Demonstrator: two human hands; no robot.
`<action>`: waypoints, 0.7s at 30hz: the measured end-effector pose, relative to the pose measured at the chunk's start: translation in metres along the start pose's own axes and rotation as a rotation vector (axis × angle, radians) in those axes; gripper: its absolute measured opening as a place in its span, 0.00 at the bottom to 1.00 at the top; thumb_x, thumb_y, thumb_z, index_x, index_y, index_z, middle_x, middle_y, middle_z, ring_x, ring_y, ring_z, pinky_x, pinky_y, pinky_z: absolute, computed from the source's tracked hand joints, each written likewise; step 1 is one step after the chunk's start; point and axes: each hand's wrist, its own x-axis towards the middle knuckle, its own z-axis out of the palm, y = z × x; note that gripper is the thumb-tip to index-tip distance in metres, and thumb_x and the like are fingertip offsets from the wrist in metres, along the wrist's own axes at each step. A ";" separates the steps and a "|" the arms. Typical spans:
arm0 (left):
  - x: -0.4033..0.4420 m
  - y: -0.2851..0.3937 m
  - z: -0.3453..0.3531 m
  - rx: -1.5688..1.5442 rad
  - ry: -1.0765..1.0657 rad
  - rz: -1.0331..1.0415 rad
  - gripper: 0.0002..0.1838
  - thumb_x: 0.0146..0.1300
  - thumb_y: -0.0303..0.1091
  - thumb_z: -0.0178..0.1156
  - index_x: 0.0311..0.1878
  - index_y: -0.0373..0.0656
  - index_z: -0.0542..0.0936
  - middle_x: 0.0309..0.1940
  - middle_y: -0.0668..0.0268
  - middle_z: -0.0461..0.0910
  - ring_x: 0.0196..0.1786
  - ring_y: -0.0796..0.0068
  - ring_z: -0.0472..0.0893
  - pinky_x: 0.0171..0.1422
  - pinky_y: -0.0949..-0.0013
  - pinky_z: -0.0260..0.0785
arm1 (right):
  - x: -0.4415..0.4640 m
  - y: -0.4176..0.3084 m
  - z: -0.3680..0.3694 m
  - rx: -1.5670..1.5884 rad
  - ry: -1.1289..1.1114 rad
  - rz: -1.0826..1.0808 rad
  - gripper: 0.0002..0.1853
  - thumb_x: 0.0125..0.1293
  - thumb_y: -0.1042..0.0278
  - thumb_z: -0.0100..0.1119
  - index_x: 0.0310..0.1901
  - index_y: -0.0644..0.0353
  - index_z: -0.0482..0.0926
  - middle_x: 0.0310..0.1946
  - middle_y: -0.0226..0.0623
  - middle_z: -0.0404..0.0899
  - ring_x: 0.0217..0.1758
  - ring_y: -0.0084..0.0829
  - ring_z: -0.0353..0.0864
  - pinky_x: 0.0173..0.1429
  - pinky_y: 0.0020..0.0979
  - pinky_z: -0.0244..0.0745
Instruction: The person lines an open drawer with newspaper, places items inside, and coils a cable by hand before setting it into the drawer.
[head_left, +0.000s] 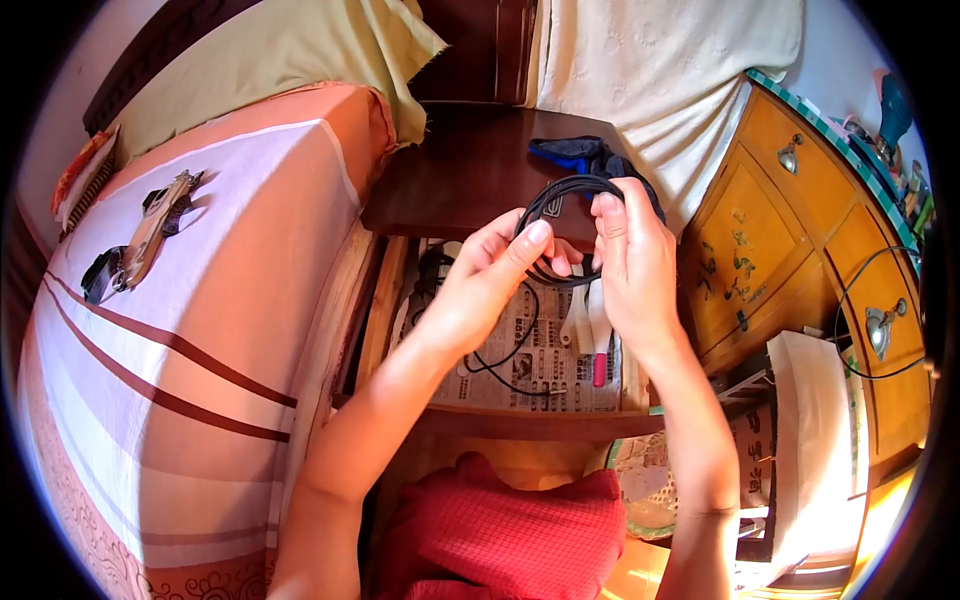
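A black cable is wound into a round coil, held up above an open drawer. My left hand pinches the coil's left side between thumb and fingers. On the right side of the same coil, my right hand is closed, with its thumb pointing up. The drawer is lined with newspaper. Inside it lie a loose thin black cable, more dark cable at the back left, and a white object with a pink-red end.
Dark cloth with blue lies on the brown tabletop. The bed at left holds a brown strapped object. A wooden cabinet with a hanging cable stands at right. Red cloth shows below the drawer.
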 end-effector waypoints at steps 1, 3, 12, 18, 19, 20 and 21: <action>-0.001 -0.006 0.005 -0.042 0.028 0.074 0.13 0.71 0.42 0.49 0.35 0.42 0.72 0.28 0.68 0.75 0.38 0.76 0.75 0.50 0.72 0.65 | -0.003 0.001 0.006 0.136 0.056 0.121 0.09 0.73 0.67 0.42 0.40 0.64 0.68 0.25 0.40 0.73 0.27 0.28 0.73 0.33 0.30 0.70; -0.004 -0.009 0.018 -0.093 0.131 0.105 0.14 0.71 0.42 0.47 0.32 0.43 0.69 0.24 0.70 0.70 0.35 0.77 0.72 0.46 0.72 0.64 | -0.007 0.004 0.019 0.240 0.103 0.144 0.12 0.74 0.63 0.39 0.39 0.64 0.68 0.24 0.32 0.69 0.27 0.18 0.67 0.31 0.24 0.66; 0.006 -0.012 0.028 0.053 0.507 0.237 0.20 0.72 0.48 0.44 0.26 0.46 0.63 0.20 0.77 0.57 0.27 0.84 0.58 0.33 0.77 0.52 | -0.024 -0.006 0.061 1.155 0.350 0.426 0.13 0.75 0.60 0.36 0.37 0.59 0.66 0.28 0.28 0.65 0.34 0.22 0.66 0.44 0.26 0.64; 0.007 -0.003 0.021 -0.107 0.651 0.269 0.20 0.71 0.49 0.46 0.26 0.48 0.62 0.19 0.76 0.55 0.24 0.83 0.57 0.31 0.77 0.51 | -0.034 -0.009 0.073 1.072 0.233 0.532 0.13 0.73 0.56 0.41 0.46 0.54 0.72 0.55 0.30 0.70 0.57 0.23 0.64 0.65 0.30 0.56; 0.006 -0.001 0.022 -0.110 0.657 0.270 0.20 0.71 0.50 0.46 0.26 0.48 0.62 0.18 0.76 0.54 0.24 0.82 0.56 0.32 0.76 0.51 | -0.036 -0.006 0.074 1.072 0.235 0.532 0.13 0.73 0.56 0.41 0.46 0.54 0.72 0.55 0.30 0.70 0.57 0.23 0.64 0.65 0.30 0.56; 0.006 0.000 0.021 -0.109 0.657 0.269 0.20 0.71 0.50 0.46 0.26 0.48 0.62 0.18 0.76 0.54 0.24 0.82 0.56 0.32 0.76 0.51 | -0.037 -0.003 0.076 1.175 0.181 0.524 0.14 0.73 0.55 0.41 0.46 0.55 0.72 0.56 0.30 0.69 0.56 0.23 0.64 0.66 0.29 0.56; 0.005 0.002 0.020 -0.173 0.668 0.269 0.20 0.70 0.50 0.47 0.25 0.48 0.62 0.17 0.76 0.54 0.21 0.82 0.55 0.28 0.76 0.51 | -0.037 -0.003 0.076 1.277 0.124 0.513 0.14 0.73 0.55 0.41 0.46 0.55 0.72 0.58 0.30 0.67 0.56 0.23 0.63 0.66 0.29 0.55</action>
